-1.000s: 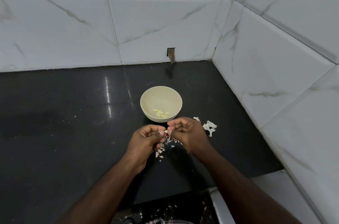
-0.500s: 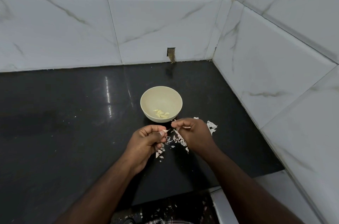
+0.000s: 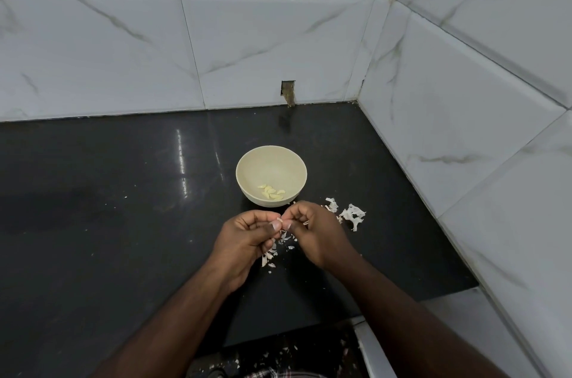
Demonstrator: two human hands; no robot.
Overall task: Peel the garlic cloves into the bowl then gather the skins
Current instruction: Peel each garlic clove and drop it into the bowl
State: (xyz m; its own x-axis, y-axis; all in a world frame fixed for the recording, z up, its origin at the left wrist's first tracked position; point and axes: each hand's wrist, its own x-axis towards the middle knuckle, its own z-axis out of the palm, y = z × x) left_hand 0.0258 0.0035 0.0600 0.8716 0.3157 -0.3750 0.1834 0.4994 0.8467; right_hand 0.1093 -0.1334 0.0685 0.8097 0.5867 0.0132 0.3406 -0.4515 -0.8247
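Bowl (image 3: 247,176) holds peeled cloves (image 3: 271,192)

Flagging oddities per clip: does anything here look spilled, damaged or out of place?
Garlic skins lie scattered on the black counter right of the bowl and under the hands; more scraps have fallen past the counter's front edge. The wall tile has a rough cut-out hole at its base.

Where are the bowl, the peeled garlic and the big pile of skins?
bowl (image 3: 247,160): head view, bare inner wall.
peeled garlic (image 3: 271,192): head view, middle of the cloves.
big pile of skins (image 3: 353,214): head view, largest white piece.
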